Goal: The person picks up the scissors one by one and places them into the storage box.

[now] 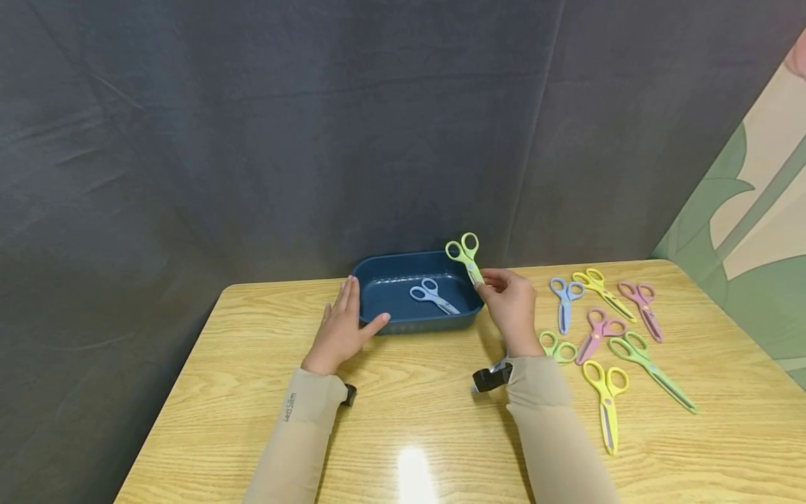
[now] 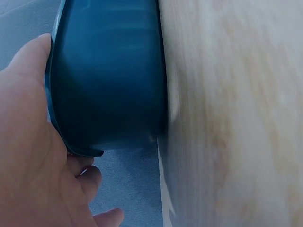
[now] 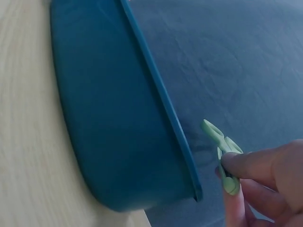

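My right hand (image 1: 511, 308) pinches a pair of green scissors (image 1: 467, 260) by the blade end, between thumb and fingers. Their handle loops point up and away, over the right end of a dark blue plastic tub (image 1: 403, 325). In the right wrist view the same green scissors (image 3: 221, 141) show beside the tub's rim (image 3: 165, 99). Inside the tub lies a pair of light blue scissors (image 1: 434, 297). My left hand (image 1: 343, 325) rests against the tub's left end, fingers extended along the side and thumb on the front rim. The left wrist view shows the thumb (image 2: 35, 59) at the rim.
On the table's right side lie several more scissors: blue (image 1: 565, 302), yellow (image 1: 606, 294), pink (image 1: 642, 308), green (image 1: 651, 367) and yellow (image 1: 606, 402). Part of another green pair (image 1: 557, 348) shows by my right sleeve. A dark curtain (image 1: 378, 140) hangs behind the tub.
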`<control>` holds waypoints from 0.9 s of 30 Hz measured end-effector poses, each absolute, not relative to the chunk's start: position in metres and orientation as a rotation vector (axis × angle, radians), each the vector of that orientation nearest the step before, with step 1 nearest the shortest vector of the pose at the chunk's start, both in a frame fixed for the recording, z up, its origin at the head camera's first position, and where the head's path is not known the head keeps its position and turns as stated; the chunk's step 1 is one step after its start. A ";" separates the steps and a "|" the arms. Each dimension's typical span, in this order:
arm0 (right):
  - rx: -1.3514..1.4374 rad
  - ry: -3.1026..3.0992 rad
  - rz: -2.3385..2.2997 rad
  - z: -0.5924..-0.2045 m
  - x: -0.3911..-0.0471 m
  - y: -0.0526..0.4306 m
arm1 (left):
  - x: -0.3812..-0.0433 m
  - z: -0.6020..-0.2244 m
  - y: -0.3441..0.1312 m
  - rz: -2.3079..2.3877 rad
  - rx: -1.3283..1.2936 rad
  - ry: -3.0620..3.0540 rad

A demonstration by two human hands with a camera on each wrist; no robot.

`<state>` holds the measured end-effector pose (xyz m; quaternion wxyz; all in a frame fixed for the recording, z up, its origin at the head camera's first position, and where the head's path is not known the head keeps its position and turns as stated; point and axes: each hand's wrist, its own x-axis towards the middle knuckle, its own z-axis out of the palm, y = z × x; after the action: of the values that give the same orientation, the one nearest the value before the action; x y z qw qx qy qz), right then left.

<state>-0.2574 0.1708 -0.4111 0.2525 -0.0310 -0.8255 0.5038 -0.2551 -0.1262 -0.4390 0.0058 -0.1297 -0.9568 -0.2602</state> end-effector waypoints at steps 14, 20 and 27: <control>-0.006 -2.301 1.331 -0.418 -0.256 0.153 | -0.255 -0.437 -0.125 -0.801 -0.419 -2.979; 0.015 -2.321 1.259 -0.422 -0.256 0.150 | -0.255 -0.435 -0.124 -0.797 -0.415 -2.983; 0.002 -2.365 1.164 -0.426 -0.257 0.147 | -0.254 -0.436 -0.125 -0.801 -0.411 -2.990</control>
<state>-0.2571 0.1465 -0.4258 0.2502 0.0006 -0.8686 0.4276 -0.2541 -0.1252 -0.4363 0.0094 -0.1315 -0.9575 -0.2565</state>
